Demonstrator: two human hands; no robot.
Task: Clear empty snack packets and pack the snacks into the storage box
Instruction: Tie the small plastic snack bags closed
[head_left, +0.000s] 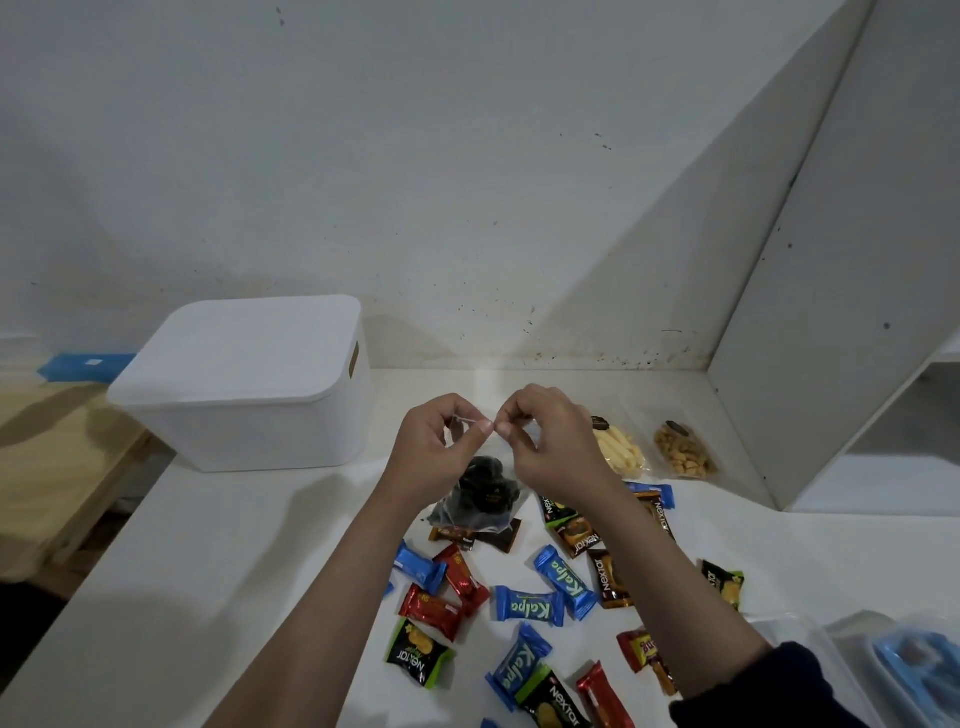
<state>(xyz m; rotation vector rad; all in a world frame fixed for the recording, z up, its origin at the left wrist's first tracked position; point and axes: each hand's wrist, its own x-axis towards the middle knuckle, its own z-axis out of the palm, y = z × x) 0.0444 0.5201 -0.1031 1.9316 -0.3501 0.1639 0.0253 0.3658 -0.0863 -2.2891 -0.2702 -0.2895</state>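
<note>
A clear plastic bag of dark snacks hangs above the white table. My left hand and my right hand pinch its top edge side by side. The white storage box stands at the back left with its lid on. Several wrapped snacks lie under and in front of my hands: blue Kalpa packets, red packets, and green and brown Nextar packets.
A clear bag of pale sticks and a clear bag of nuts lie at the back right beside a white shelf panel. A clear container with a blue item sits at the lower right. A wooden surface lies left.
</note>
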